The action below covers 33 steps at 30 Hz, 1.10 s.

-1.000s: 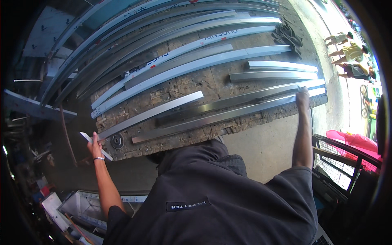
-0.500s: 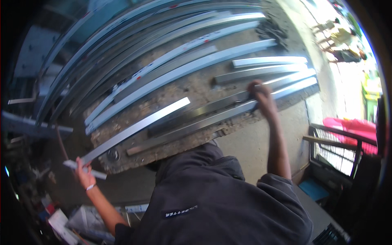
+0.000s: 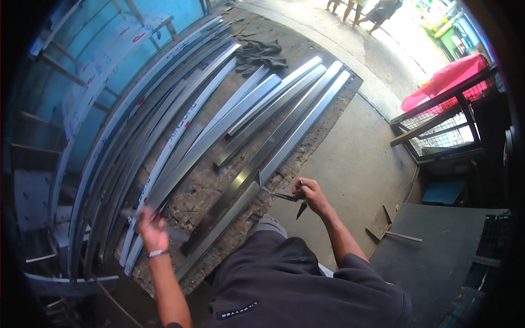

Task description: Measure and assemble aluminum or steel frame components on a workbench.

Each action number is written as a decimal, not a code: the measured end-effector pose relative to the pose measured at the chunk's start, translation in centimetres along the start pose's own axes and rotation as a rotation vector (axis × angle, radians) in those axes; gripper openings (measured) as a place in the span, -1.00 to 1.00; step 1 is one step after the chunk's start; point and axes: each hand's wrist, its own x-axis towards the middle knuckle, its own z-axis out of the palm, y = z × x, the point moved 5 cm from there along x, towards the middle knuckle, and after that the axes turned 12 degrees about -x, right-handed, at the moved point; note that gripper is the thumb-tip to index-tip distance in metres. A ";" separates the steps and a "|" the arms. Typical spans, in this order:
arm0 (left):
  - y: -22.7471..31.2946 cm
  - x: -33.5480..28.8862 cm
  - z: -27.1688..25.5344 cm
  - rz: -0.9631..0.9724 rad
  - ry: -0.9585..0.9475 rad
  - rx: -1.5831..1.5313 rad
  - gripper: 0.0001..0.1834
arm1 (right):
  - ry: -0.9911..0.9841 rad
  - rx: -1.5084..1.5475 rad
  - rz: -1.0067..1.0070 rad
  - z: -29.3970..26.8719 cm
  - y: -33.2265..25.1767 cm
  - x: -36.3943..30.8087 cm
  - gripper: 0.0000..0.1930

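My left hand [image 3: 152,232] is smeared by motion over the near left end of the metal bars. Its fingers are closed around a blurred flat metal piece [image 3: 176,235], which sticks out on both sides; earlier it showed as a square with a long blade. My right hand [image 3: 311,195] grips a dark pliers-like tool [image 3: 283,195] just off the bench's near edge. The tool's thin tip points at a metal bar [image 3: 232,214] beside the edge; I cannot tell whether they touch. Another long bar [image 3: 276,130] lies alongside.
Long metal bars [image 3: 128,147] cover the far left of the rough workbench [image 3: 192,205]. A dark cloth [image 3: 261,54] lies at the bench's far end. To the right stand a mesh-sided frame [image 3: 445,131] with pink cloth [image 3: 449,82] and a dark panel [image 3: 432,240]. People's legs [image 3: 377,12] show far off.
The view has turned. My left hand has come in over the bars with the metal square. My right hand has drawn back from the bars to the near edge.
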 end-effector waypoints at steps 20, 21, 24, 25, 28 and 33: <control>-21.1 5.6 26.3 -0.365 -0.236 0.076 -0.70 | 0.222 0.085 0.124 -4.4 8.3 -3.5 -0.84; -21.1 6.0 26.2 -0.407 -0.260 0.151 -0.71 | 0.206 0.098 0.122 -4.3 8.1 -2.7 -0.84; -21.7 6.2 24.4 -0.540 -0.249 0.236 -0.73 | 0.165 0.033 0.119 -4.7 6.9 -2.0 -0.83; -21.6 6.0 24.4 -0.571 -0.254 0.277 -0.73 | 0.203 -0.001 0.112 -5.1 6.5 -1.9 -0.83; -21.0 6.0 23.3 -0.569 -0.211 0.344 -0.69 | 0.172 -0.029 0.108 -5.5 6.8 -1.1 -0.83; -21.0 7.2 23.6 -0.394 -0.161 0.234 -0.68 | 0.150 -0.055 0.096 -5.3 6.4 -0.1 -0.85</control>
